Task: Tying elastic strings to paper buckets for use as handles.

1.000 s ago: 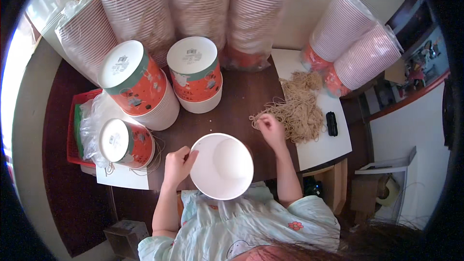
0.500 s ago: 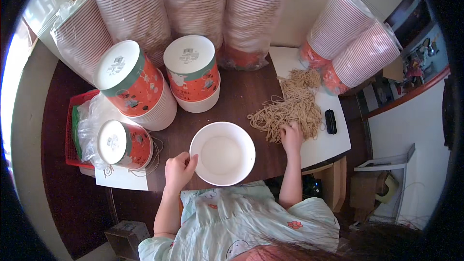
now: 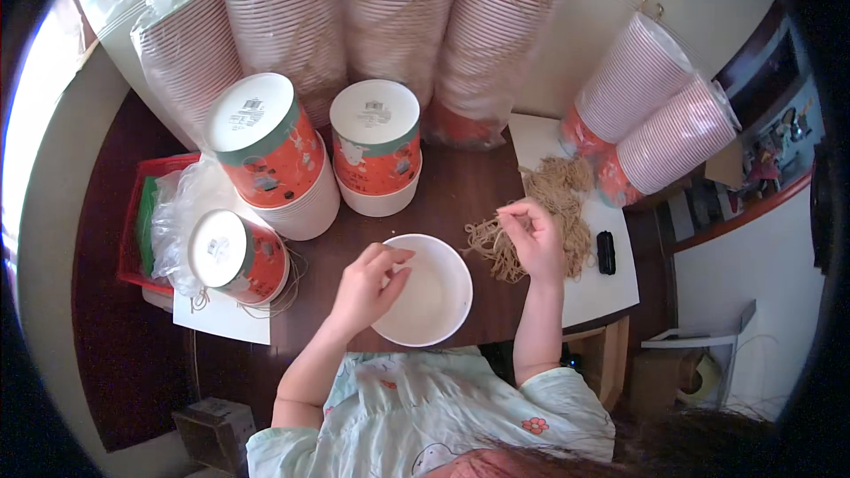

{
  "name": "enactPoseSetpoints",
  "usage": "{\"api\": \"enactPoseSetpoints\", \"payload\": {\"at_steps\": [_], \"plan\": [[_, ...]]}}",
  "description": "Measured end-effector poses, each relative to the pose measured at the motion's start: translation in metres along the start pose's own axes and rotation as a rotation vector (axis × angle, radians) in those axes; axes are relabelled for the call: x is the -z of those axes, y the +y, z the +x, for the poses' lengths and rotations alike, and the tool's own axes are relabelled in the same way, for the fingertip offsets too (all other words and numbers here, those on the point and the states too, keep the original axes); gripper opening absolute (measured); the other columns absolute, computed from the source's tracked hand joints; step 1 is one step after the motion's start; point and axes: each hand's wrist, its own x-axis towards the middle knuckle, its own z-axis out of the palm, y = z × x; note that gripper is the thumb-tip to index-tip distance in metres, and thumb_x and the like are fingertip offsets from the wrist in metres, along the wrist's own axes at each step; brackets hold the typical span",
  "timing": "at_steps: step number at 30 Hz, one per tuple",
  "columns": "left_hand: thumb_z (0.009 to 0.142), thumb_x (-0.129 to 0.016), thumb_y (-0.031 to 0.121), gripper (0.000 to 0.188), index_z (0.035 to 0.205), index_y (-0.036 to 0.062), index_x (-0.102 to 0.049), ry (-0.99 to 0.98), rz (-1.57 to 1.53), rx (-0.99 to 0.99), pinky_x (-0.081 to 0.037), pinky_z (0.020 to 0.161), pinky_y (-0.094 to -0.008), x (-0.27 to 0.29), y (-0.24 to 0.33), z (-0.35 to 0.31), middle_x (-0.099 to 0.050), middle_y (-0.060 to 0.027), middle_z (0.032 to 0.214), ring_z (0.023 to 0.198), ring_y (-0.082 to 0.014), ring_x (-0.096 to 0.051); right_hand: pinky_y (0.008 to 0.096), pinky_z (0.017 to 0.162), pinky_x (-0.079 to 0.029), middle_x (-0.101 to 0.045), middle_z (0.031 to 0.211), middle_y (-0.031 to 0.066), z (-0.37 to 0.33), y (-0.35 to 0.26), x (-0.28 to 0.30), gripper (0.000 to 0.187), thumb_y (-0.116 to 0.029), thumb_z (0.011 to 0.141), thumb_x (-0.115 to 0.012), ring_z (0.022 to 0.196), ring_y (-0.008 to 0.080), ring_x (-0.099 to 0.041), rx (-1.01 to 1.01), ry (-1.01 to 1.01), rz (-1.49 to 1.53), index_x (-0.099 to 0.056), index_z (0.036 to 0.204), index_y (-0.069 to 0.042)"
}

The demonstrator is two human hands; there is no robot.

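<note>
A white round paper tub (image 3: 425, 301) stands mouth up on the brown table before me. My left hand (image 3: 370, 285) is over its left rim, thumb and fingers apart, holding nothing I can see. To the right of the tub my right hand (image 3: 536, 239) is raised above a tangled heap of tan cord (image 3: 562, 204). Its thumb and forefinger pinch together, seemingly on a thin cord strand that blends into the heap behind.
Upside-down orange-and-green tubs (image 3: 266, 155) stand stacked at left, beside another stack (image 3: 376, 150) and a smaller tub (image 3: 239, 257) with cord round it. Tall wrapped tub stacks (image 3: 398, 26) line the back. A black case (image 3: 606, 252) lies at right; a red basket (image 3: 133, 221) stands far left.
My right hand has lifted away from the cord heap, fingers pinched. My left hand has moved rightward over the tub and its fingers have opened.
</note>
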Motion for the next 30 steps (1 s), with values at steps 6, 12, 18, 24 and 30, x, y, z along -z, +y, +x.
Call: {"api": "enactPoseSetpoints", "payload": {"at_steps": [6, 12, 18, 24, 30], "plan": [[0.076, -0.061, 0.004, 0.024, 0.1, 0.0034, -0.06, -0.027, -0.081, -0.068, -0.046, 0.055, -0.0253, -0.014, 0.003, 0.024, -0.057, -0.0076, 0.08, 0.063, -0.0153, -0.056, 0.0205, 0.061, -0.045, -0.062, 0.077, 0.0037, 0.026, -0.04, -0.015, 0.007, -0.005, 0.08, -0.061, 0.069, 0.007, -0.057, 0.04, -0.156, 0.123, -0.061, 0.085, 0.0], [0.078, -0.063, 0.009, 0.026, 0.103, 0.0042, -0.059, 0.001, -0.255, -0.006, -0.043, 0.055, -0.0227, -0.018, 0.009, 0.038, -0.057, -0.0044, 0.078, 0.064, -0.0096, -0.053, 0.0226, 0.063, -0.05, -0.064, 0.076, 0.0067, 0.036, -0.053, -0.03, 0.008, -0.005, 0.082, -0.058, 0.07, 0.0097, -0.061, -0.027, -0.296, 0.268, -0.059, 0.087, 0.001], [0.08, -0.062, 0.014, 0.019, 0.094, 0.002, -0.063, -0.074, -0.565, 0.059, -0.042, 0.061, -0.0217, -0.029, 0.008, 0.032, -0.058, -0.0034, 0.082, 0.069, -0.0074, -0.051, 0.0211, 0.066, -0.05, -0.062, 0.079, 0.0061, 0.032, -0.054, -0.045, 0.007, -0.003, 0.083, -0.057, 0.074, 0.0098, -0.06, -0.039, -0.33, 0.289, -0.057, 0.088, 0.001], [0.08, -0.061, 0.011, 0.012, 0.088, 0.0027, -0.065, -0.08, -0.572, 0.054, -0.041, 0.063, -0.0215, -0.019, 0.001, 0.027, -0.057, -0.0028, 0.083, 0.075, -0.0078, -0.051, 0.0226, 0.061, -0.05, -0.064, 0.077, 0.0079, 0.026, -0.045, -0.055, 0.008, -0.005, 0.081, -0.058, 0.07, 0.0102, -0.061, 0.033, -0.296, 0.22, -0.059, 0.087, 0.0], [0.075, -0.065, 0.011, 0.01, 0.077, 0.0019, -0.061, -0.086, -0.159, 0.041, -0.042, 0.054, -0.022, 0.025, -0.009, 0.015, -0.056, -0.0035, 0.077, 0.062, -0.0099, -0.052, 0.038, 0.096, -0.034, -0.047, 0.118, 0.0129, 0.023, -0.047, -0.048, 0.042, -0.001, 0.065, -0.06, 0.113, 0.0286, -0.041, 0.369, -0.41, -0.318, -0.051, 0.106, -0.006]]}}
